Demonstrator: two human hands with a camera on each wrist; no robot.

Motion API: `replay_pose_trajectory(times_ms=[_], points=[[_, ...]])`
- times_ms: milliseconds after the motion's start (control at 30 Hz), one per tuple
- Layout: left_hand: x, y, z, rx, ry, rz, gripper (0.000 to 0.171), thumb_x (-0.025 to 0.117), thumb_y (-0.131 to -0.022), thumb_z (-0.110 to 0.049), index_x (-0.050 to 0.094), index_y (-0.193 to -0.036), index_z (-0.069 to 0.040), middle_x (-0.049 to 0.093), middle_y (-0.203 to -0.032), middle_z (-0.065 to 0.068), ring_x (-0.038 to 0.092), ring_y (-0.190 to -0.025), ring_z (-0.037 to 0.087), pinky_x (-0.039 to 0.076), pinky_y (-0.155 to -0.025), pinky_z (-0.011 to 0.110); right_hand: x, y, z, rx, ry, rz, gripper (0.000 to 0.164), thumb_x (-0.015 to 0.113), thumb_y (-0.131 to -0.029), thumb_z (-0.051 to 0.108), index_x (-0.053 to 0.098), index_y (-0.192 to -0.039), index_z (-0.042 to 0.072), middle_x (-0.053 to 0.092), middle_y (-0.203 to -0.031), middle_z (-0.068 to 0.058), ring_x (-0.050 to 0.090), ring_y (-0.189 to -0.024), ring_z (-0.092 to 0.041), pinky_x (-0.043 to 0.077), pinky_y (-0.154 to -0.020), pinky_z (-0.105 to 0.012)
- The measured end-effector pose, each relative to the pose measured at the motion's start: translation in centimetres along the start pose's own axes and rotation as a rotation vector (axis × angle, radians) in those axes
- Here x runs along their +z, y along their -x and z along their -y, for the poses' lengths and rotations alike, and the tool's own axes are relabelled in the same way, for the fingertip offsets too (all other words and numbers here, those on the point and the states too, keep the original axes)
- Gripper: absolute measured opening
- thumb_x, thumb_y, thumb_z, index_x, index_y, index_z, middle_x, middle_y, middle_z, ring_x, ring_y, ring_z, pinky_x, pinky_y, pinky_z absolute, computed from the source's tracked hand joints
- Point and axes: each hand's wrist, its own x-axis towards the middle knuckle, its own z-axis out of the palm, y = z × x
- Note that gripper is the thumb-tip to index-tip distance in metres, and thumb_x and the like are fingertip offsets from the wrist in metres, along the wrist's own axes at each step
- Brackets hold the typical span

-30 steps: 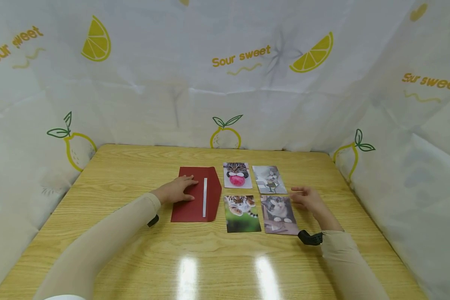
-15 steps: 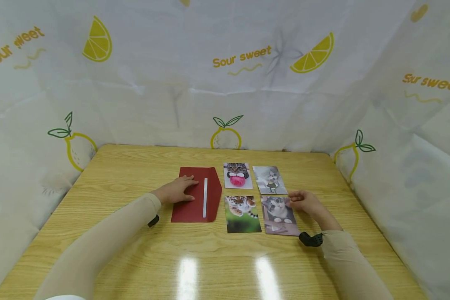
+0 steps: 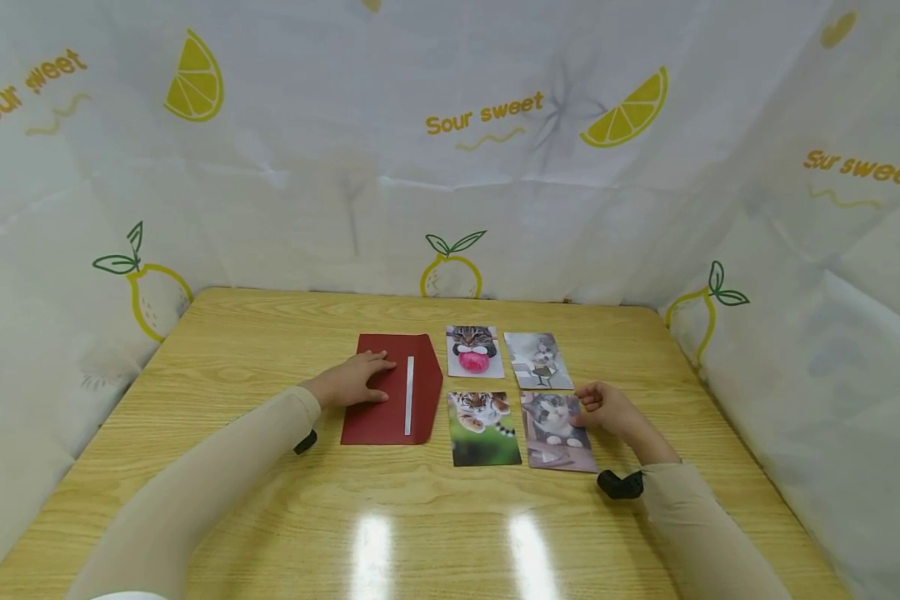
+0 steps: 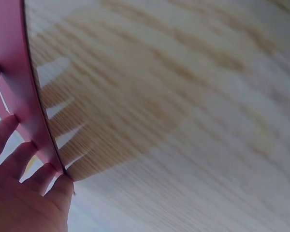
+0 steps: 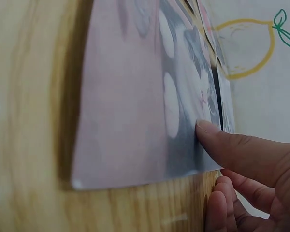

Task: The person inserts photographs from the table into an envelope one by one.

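Observation:
On the wooden table lies a red envelope (image 3: 375,425) with a pale strip near its flap. My left hand (image 3: 348,381) rests on its left part, fingers spread; in the left wrist view the fingertips touch the envelope (image 4: 14,58). Right of it are several photo cards in two rows. My right hand (image 3: 611,414) pinches the right edge of the grey-and-white cat card (image 3: 558,450). In the right wrist view the thumb (image 5: 232,145) presses the face of this cat card (image 5: 121,121), while the other fingers curl at its edge, partly hidden.
A tiger card (image 3: 487,442) lies left of the cat card. Behind them are a card of a cat with a pink ball (image 3: 487,337) and a pale card with a glass (image 3: 525,350). A white lemon-print curtain (image 3: 307,225) surrounds the table (image 3: 270,517).
My right hand has moved slightly left and down from beside the cat card, and its thumb now lies over the card's edge. The left hand stays in place on the envelope.

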Motion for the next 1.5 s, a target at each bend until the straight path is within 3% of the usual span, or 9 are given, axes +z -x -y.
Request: replay_pose_trajectory(times_ms=[267, 600, 800, 933, 1200, 1367, 1500], points=[[0.1, 0.0, -0.1, -0.004, 0.001, -0.001, 0.062, 0.063, -0.094, -0.031, 0.04, -0.148, -0.011, 0.023, -0.159, 0.016, 0.015, -0.148, 0.038, 0.024, -0.117, 0.052, 0.3, 0.0, -0.3, 0.004, -0.004, -0.033, 0.051, 0.076, -0.078, -0.003, 0.045, -0.117, -0.013, 0.048, -0.102, -0.017, 0.048, -0.093, -0.025, 0.044, -0.075, -0.026], [0.0, 0.0, -0.2, -0.001, -0.006, -0.005, 0.062, 0.063, -0.094, -0.031, 0.04, -0.148, -0.011, 0.024, -0.159, 0.016, 0.015, -0.148, 0.038, 0.024, -0.117, 0.052, 0.6, 0.4, -0.1, -0.032, -0.033, -0.069, 0.054, 0.074, -0.079, -0.005, 0.036, -0.118, -0.007, 0.05, -0.095, -0.015, 0.049, -0.082, -0.019, 0.045, -0.064, -0.026], [-0.1, 0.1, -0.2, -0.001, -0.002, -0.002, 0.063, 0.063, -0.094, -0.031, 0.04, -0.149, -0.011, 0.023, -0.159, 0.016, 0.015, -0.148, 0.038, 0.024, -0.117, 0.052, 0.4, 0.7, -0.2, -0.129, -0.166, -0.072, 0.057, 0.066, -0.085, -0.009, 0.024, -0.123, -0.003, 0.045, -0.095, -0.013, 0.048, -0.073, -0.012, 0.042, -0.055, -0.026], [-0.1, 0.0, -0.1, -0.008, 0.002, 0.0, 0.063, 0.064, -0.094, -0.032, 0.04, -0.149, -0.011, 0.023, -0.16, 0.015, 0.014, -0.148, 0.038, 0.024, -0.117, 0.052, 0.0, 1.0, -0.1, -0.167, -0.229, -0.079, 0.052, 0.062, -0.088, -0.009, 0.024, -0.121, -0.001, 0.043, -0.102, -0.016, 0.052, -0.072, -0.008, 0.043, -0.051, -0.027], [-0.1, 0.1, -0.1, -0.001, -0.026, 0.001, 0.064, 0.064, -0.094, -0.033, 0.039, -0.149, -0.011, 0.023, -0.159, 0.017, 0.015, -0.148, 0.038, 0.021, -0.118, 0.052, -0.6, 1.5, 0.0, -0.23, -0.183, -0.053, 0.036, 0.065, -0.089, -0.003, 0.047, -0.119, -0.01, 0.044, -0.122, -0.029, 0.058, -0.089, -0.009, 0.055, -0.071, -0.022], [0.0, 0.0, 0.0, -0.001, -0.016, 0.001, 0.064, 0.063, -0.094, -0.033, 0.039, -0.149, -0.011, 0.022, -0.159, 0.016, 0.014, -0.148, 0.038, 0.022, -0.118, 0.052, -0.9, 1.8, 0.3, -0.23, -0.234, 0.014, 0.041, 0.062, -0.093, 0.002, 0.047, -0.128, -0.013, 0.041, -0.129, -0.028, 0.06, -0.095, -0.003, 0.055, -0.076, -0.022], [0.0, 0.0, 0.0, -0.003, -0.012, 0.002, 0.064, 0.063, -0.094, -0.033, 0.039, -0.149, -0.011, 0.022, -0.16, 0.016, 0.014, -0.148, 0.038, 0.022, -0.118, 0.053, -1.1, 1.6, 1.1, -0.22, -0.279, 0.022, 0.051, 0.063, -0.094, 0.009, 0.044, -0.138, -0.009, 0.036, -0.134, -0.025, 0.061, -0.096, 0.0, 0.055, -0.077, -0.022]])
